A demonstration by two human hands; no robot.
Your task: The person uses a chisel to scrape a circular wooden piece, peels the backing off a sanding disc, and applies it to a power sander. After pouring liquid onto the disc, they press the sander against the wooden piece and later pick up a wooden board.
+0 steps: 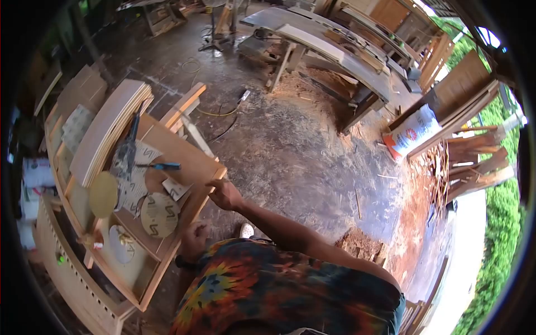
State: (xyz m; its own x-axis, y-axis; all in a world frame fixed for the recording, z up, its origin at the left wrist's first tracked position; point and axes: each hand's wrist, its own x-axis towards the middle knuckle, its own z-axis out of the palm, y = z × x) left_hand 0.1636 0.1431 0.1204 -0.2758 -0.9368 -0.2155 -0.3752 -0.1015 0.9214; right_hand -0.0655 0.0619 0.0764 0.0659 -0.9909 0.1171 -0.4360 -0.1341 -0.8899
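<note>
My right hand [225,195] reaches across to the near corner of a wooden frame [162,268], its fingers closed on the edge. Lower down, my left hand [194,239], with a dark band at the wrist, is beside the same frame's side; its fingers look curled, and what they hold, if anything, is hidden. On the panel inside the frame lie a round sanding disc [159,215] with printed marks, a tan disc [104,194], a blue-handled tool [166,166] and a dark power tool [127,149]. A stack of curved wooden pieces [109,128] lies behind them.
A long workbench [357,67] with boards stands at the back, sawdust beneath it. A white and orange sack [412,133] leans near wood scraps [477,159] at right. A cable [223,114] crosses the floor. A slotted wooden rail [78,279] sits at lower left.
</note>
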